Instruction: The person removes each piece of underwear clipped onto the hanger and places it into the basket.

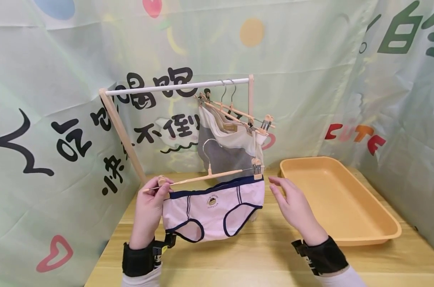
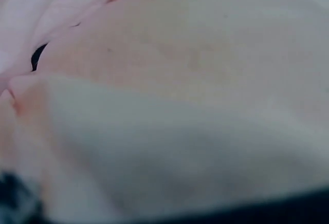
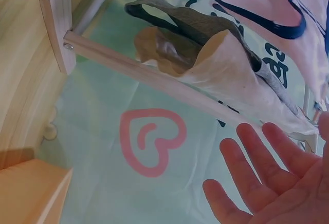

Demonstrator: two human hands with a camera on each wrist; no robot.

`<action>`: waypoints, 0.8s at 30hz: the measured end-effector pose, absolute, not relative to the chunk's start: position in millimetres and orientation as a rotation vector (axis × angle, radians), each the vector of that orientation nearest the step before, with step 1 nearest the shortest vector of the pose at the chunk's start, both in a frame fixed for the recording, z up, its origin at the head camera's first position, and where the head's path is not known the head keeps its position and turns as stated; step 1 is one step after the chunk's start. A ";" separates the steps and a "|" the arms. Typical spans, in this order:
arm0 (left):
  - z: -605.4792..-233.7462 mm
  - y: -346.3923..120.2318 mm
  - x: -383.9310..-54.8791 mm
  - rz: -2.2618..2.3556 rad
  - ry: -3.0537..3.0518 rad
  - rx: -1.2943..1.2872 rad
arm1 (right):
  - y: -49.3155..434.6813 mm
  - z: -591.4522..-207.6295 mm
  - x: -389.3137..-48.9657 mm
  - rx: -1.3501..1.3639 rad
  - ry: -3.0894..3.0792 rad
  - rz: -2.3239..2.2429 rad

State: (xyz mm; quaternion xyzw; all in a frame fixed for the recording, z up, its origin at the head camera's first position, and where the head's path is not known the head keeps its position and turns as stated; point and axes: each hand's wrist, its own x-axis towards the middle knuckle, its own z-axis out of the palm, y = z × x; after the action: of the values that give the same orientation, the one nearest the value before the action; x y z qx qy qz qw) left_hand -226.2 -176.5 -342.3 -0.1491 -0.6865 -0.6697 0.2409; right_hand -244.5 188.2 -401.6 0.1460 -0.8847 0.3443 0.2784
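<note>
Pink underpants [image 1: 213, 207] with navy trim hang by the waistband from a clip hanger [image 1: 202, 176] with a metal hook. My left hand [image 1: 148, 209] pinches the hanger's left end at the clip, by the waistband's left corner. The clip [image 1: 257, 169] at the other end grips the right corner. Just right of that corner, my right hand [image 1: 294, 205] is apart from the cloth and holds nothing; its fingers are extended in the right wrist view [image 3: 267, 178]. The left wrist view is mostly filled by blurred pale surfaces.
Behind stands a small rack with a white rail [image 1: 177, 86] and wooden posts [image 1: 122, 135]. Two clip hangers on it carry white and grey garments [image 1: 224, 149]. A yellow tray [image 1: 392, 231] lies on the wooden table [image 1: 238, 263] at the right. Printed cloth [image 1: 303, 79] surrounds the table.
</note>
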 end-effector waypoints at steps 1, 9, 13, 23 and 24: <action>-343.5 -175.2 -227.2 -1.839 -1.882 -0.419 | 188.5 -400.7 -243.7 0.395 -2.369 0.937; -350.7 -161.4 -232.9 -1.971 -1.844 -0.499 | 193.4 -393.1 -238.6 0.403 -2.290 1.273; -354.1 -154.1 -232.8 -2.047 -1.813 -0.558 | 195.5 -388.6 -238.0 0.501 -2.169 1.668; -356.2 -141.0 -231.9 -2.110 -1.785 -0.585 | 202.5 -378.1 -227.5 0.690 -1.761 2.344; -356.2 -140.3 -232.1 -2.111 -1.785 -0.580 | 202.5 -377.5 -226.9 0.700 -1.745 2.357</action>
State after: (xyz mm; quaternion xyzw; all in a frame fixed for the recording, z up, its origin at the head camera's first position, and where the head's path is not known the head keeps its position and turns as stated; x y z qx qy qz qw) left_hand -232.1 -140.3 -356.2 -0.2027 -0.6241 -0.7379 0.1579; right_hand -226.9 202.5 -377.5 0.2315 -0.5777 0.7802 0.0630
